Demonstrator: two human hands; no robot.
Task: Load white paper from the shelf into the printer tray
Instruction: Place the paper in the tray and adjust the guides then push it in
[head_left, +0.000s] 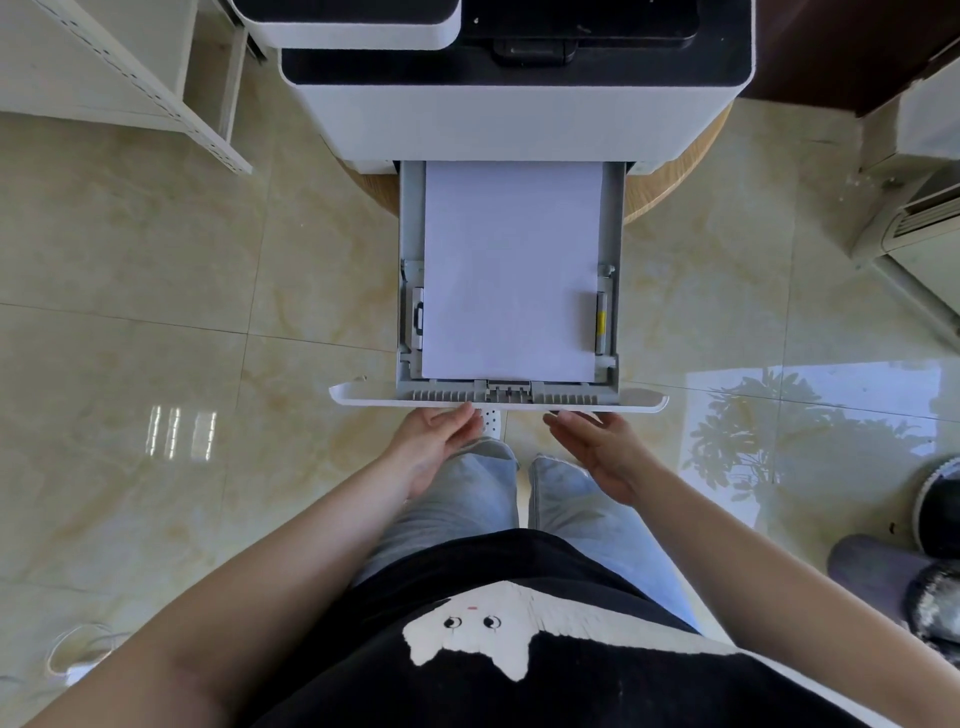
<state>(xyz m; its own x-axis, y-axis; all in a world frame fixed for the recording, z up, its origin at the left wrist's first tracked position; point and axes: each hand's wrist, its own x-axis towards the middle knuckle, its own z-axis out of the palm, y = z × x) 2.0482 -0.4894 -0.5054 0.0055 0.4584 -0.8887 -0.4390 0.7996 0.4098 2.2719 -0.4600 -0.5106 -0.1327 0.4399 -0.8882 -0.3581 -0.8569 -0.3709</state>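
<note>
Two bare hands hover just below the front lip of the pulled-out printer tray in the head view. Left hand is spread, palm turned inward, its fingertips touching or nearly touching the underside of the tray's white front panel; it holds nothing. Right hand is likewise spread and empty, fingers pointing up toward the panel's edge. White paper lies flat inside the tray, squared between the grey side guides, its far end reaching under the printer. That printer stands on a round wooden surface. A pale metal shelf stands at the upper left, on the glossy tiled floor.
</note>
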